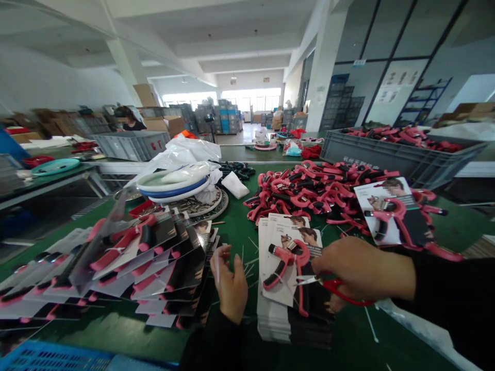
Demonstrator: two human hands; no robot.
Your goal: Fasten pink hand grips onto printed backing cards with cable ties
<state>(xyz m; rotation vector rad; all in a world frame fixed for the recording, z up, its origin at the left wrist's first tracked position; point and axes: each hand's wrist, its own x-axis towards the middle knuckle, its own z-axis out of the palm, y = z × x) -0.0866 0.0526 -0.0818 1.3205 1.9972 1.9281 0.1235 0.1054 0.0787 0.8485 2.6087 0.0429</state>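
Observation:
My right hand [358,268] grips red-handled scissors [332,288], blades pointing left at a red and black hand gripper [288,260] that lies on the top card of a stack of printed cards [286,309]. My left hand [230,281] hovers just left of that stack and pinches a thin white tie. A fanned pile of finished carded grippers [127,257] spreads to the left of it. A heap of loose red hand grippers [317,188] lies behind the stack.
A carded gripper [390,211] leans on the heap at right. A grey crate [402,154] of grippers stands at back right. White and blue rings [174,183] and plastic bags sit at centre left. A blue crate [50,358] is at the near left edge. A person sits far left.

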